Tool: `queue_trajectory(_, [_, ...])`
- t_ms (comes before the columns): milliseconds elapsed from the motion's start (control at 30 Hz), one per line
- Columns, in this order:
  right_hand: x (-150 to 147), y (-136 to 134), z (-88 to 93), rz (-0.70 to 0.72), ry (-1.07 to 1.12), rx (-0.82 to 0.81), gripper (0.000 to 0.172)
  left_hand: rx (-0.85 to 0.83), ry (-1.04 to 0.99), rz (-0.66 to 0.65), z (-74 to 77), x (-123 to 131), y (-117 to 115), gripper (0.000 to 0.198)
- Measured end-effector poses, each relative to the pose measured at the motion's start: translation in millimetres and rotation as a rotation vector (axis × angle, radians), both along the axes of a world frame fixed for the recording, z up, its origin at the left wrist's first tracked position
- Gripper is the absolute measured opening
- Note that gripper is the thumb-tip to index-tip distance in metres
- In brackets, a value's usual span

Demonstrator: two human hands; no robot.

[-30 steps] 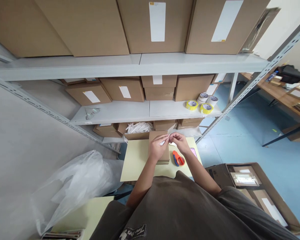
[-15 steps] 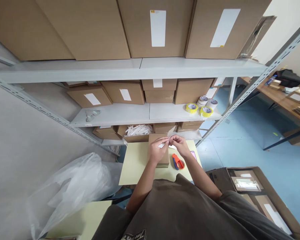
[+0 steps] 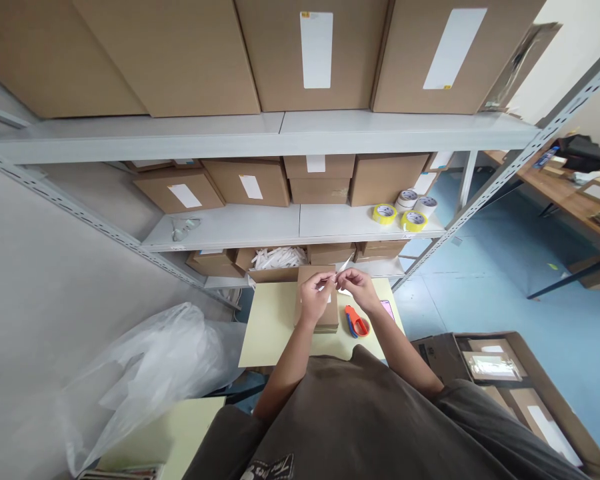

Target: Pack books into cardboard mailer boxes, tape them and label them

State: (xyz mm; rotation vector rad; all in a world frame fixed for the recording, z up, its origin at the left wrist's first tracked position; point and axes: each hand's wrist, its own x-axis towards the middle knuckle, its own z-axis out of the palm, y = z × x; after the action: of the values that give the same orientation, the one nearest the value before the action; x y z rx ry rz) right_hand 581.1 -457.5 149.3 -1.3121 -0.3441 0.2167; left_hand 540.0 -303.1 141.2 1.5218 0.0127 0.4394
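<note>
Above a small stack of flat brown cardboard boxes (image 3: 325, 323), my left hand (image 3: 315, 297) and my right hand (image 3: 359, 289) meet with their fingertips pinched close together. Between them a thin white label or slip of paper (image 3: 347, 264) sticks up, seen nearly edge-on. Which fingers grip which part of it is too small to make out. White also shows behind my left fingers, on the top box. An orange and blue tape dispenser (image 3: 356, 322) lies on the pale yellow table (image 3: 270, 327), right of the stack. Past my right wrist lies a phone (image 3: 387, 309) with a pinkish screen.
A grey metal shelf (image 3: 220, 230) with cardboard boxes stands ahead. It holds tape rolls (image 3: 414, 220) and a box of white strips (image 3: 279, 259). Clear plastic wrap (image 3: 175, 357) bulges at left. An open carton (image 3: 523, 347) of packages stands at right.
The white slip has turned from showing its face to nearly edge-on. My hands stay close together over the boxes, with the fingertips slightly shifted.
</note>
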Motion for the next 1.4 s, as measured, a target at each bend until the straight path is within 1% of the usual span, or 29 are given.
queue_trajectory(100, [0.0,0.2,-0.6,-0.012,0.035,0.007,0.020,0.045,-0.041,-0.001,0.8,0.5,-0.2,0.022])
queue_trajectory(333, [1.9,1.0,-1.1,-0.043,0.049,0.009,0.020,0.187,-0.122,-0.012,2.4,1.1,1.5,0.015])
queue_trajectory(533, [3.0,-0.7,2.0,-0.032,0.034,-0.025,0.026,0.241,-0.157,-0.003,4.6,1.6,1.5,0.015])
queue_trajectory(633, [3.0,-1.0,3.9,-0.019,0.030,-0.028,0.028,0.203,-0.134,-0.010,6.2,0.7,0.3,0.016])
queue_trajectory(833, [2.1,1.3,3.9,-0.013,0.026,-0.022,0.031,-0.018,0.009,-0.041,1.9,1.2,-0.1,0.026])
queue_trajectory(1000, [7.6,2.1,3.1,-0.045,0.037,-0.031,0.029,-0.153,0.071,-0.021,-0.2,10.5,-0.8,0.034])
queue_trajectory(1133, [14.2,0.0,5.7,-0.057,0.011,-0.044,0.029,-0.150,0.086,-0.099,-1.2,18.9,-3.4,0.038])
queue_trajectory(1200, [16.5,-1.2,6.8,-0.054,-0.006,-0.056,0.029,-0.138,0.082,-0.083,-2.0,22.9,-4.3,0.036])
queue_trajectory(1300, [18.9,-2.6,6.1,-0.045,-0.026,-0.079,0.027,-0.139,0.080,-0.023,-1.7,28.1,-3.7,0.034])
queue_trajectory(1400, [21.4,-3.8,3.2,-0.041,-0.033,-0.076,0.024,-0.154,0.075,-0.034,0.4,31.1,-1.1,0.034])
